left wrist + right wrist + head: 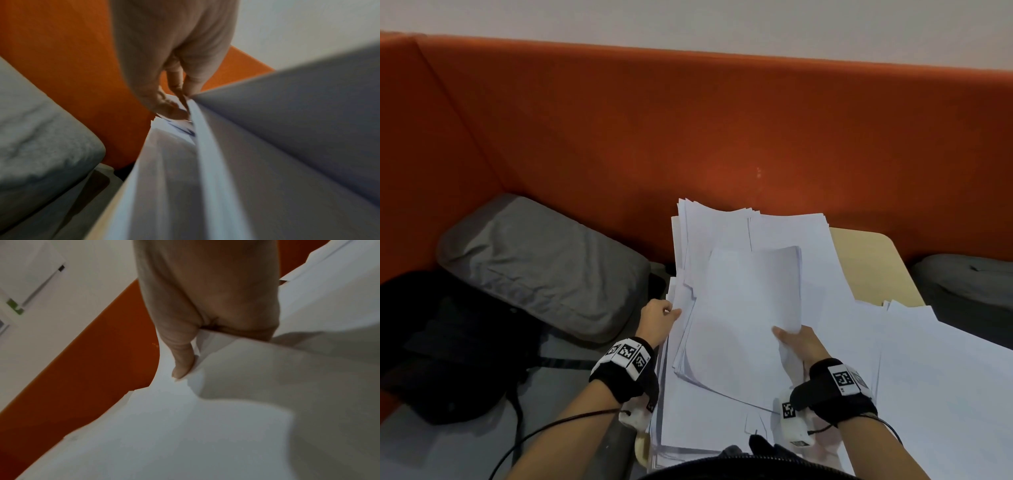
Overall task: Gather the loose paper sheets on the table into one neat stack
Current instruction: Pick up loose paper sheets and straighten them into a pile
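- Holding a lifted bundle of white sheets [743,318] between both hands, the person keeps it tilted above the loose paper pile [774,233] that covers most of the tabletop [873,263].
- Left hand [655,320], at 9 o'clock of the bundle, pinches the bundle's left edge with curled fingers [176,107].
- Right hand [799,344], at 5 o'clock of the bundle, grips its lower right corner, thumb [183,363] lying on top of the sheet, the other fingers hidden beneath.
- More loose sheets [945,370] spread toward 3 o'clock on the tabletop.
- Grey cushion [544,260] lies at 9 o'clock against the orange sofa back [688,130]; a black bag [441,342] sits at 8 o'clock.
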### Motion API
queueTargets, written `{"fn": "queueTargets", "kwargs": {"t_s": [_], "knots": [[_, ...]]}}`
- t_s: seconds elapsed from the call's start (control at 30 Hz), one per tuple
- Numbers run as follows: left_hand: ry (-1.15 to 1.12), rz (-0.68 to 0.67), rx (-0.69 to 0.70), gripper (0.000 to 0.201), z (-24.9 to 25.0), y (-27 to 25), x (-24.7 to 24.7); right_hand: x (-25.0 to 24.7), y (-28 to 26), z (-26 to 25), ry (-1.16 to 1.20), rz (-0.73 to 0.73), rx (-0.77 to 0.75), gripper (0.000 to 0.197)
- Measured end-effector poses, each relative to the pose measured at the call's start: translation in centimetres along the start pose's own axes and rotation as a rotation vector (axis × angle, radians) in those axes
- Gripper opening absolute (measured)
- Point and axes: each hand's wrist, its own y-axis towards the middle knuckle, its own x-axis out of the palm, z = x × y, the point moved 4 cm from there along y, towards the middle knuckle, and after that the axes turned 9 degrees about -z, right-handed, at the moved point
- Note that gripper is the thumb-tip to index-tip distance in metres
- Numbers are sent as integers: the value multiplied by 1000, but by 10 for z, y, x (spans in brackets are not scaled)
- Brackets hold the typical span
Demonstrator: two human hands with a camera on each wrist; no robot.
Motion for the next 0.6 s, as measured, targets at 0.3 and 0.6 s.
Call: {"fn": "queueTargets", "kwargs": {"t_s": [0.3,0.6], "knots": [[-456,-22,-192,25,-29,3,6,3,-5,-7,-28,-15,-17,38],[-257,-186,-110,8,-19,-4,7,4,-6,-5,-63,-7,-5,37]]}}
